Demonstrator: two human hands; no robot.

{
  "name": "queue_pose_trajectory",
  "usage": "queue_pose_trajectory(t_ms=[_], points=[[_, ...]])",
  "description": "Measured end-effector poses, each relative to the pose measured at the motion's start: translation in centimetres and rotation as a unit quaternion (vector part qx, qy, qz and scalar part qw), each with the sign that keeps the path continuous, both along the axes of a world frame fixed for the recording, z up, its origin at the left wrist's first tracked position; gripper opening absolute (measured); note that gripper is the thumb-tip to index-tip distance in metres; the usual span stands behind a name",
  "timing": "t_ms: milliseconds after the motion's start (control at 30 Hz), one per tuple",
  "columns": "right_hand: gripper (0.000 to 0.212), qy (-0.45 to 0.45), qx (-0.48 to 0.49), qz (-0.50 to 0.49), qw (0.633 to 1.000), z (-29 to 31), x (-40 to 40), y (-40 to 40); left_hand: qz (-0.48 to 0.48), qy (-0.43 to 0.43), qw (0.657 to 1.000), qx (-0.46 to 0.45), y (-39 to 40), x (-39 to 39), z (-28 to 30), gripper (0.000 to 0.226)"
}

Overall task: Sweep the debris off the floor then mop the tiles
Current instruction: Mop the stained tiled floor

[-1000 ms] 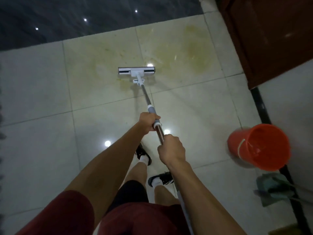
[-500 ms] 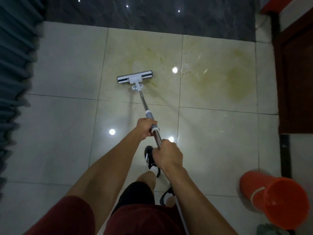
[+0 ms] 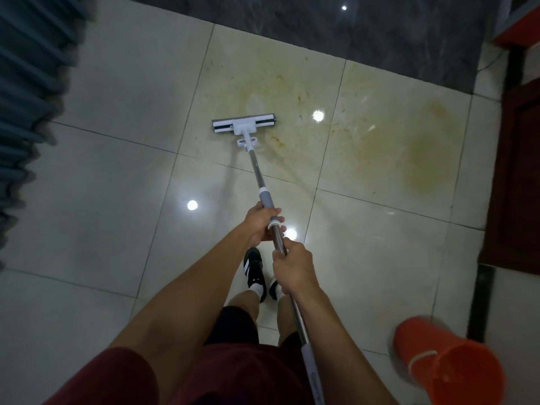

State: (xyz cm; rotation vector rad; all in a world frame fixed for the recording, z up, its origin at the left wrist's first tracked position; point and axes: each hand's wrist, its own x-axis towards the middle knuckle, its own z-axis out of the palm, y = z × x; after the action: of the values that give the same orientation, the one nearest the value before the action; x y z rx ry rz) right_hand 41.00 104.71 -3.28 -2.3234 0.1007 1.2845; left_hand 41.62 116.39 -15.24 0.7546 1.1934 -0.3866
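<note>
1. The person holds a flat mop (image 3: 244,125) with 2 hands; its white head lies flat on the glossy cream floor tiles (image 3: 117,185), ahead of the feet.
2. The left hand (image 3: 261,223) wraps its fingers round the mop handle (image 3: 257,168) at the grey collar, where the silver tube meets the darker, copper-toned section.
3. The right hand (image 3: 293,268) grips the same handle just behind the left, fingers curled tight round it; the 2 hands sit near each other but apart.
4. The handle runs back between the forearms, and its pale grip end passes the right side of the maroon shirt (image 3: 233,375).
5. Yellow-brown stains (image 3: 423,159) spread over the tiles to the right of the mop head; fainter smears lie just beside and beyond the head.
6. An orange bucket (image 3: 450,366) with a white bail stands at the lower right, well apart from the mop head.
7. 2 black shoes with white stripes (image 3: 254,270) stand below the hands.
8. A dark marble strip (image 3: 380,33) borders the far edge, a brown wooden door (image 3: 520,185) stands at the right, and a ribbed blue-grey curtain (image 3: 26,92) hangs at the left.
9. 4 bright ceiling-light reflections dot the floor.
</note>
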Motion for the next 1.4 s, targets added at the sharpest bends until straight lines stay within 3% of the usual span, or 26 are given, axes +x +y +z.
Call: queue_pose_trajectory(t_ms=[167, 400, 600, 1400], points=[[0.015, -0.007, 0.018, -0.006, 1.0, -0.5, 2.5, -0.2, 0.029, 0.012, 0.999, 0.03, -0.2, 2.6, 0.1, 0.02], [0.021, 0.002, 0.031, 0.003, 1.0, -1.8, 5.1, -0.8, 0.042, 0.03, 0.997, 0.059, -0.7, 5.4, -0.3, 0.017], [0.017, 0.017, 0.04, -0.014, 0.999, -2.5, 9.0, 2.9, 0.042, 0.029, 0.996, 0.075, 2.9, 9.3, -0.8, 0.012], [0.02, -0.045, 0.057, -0.061, 0.995, -10.0, 31.5, 44.4, -0.035, -0.041, 0.994, 0.093, 44.8, 34.2, -6.0, 0.018]])
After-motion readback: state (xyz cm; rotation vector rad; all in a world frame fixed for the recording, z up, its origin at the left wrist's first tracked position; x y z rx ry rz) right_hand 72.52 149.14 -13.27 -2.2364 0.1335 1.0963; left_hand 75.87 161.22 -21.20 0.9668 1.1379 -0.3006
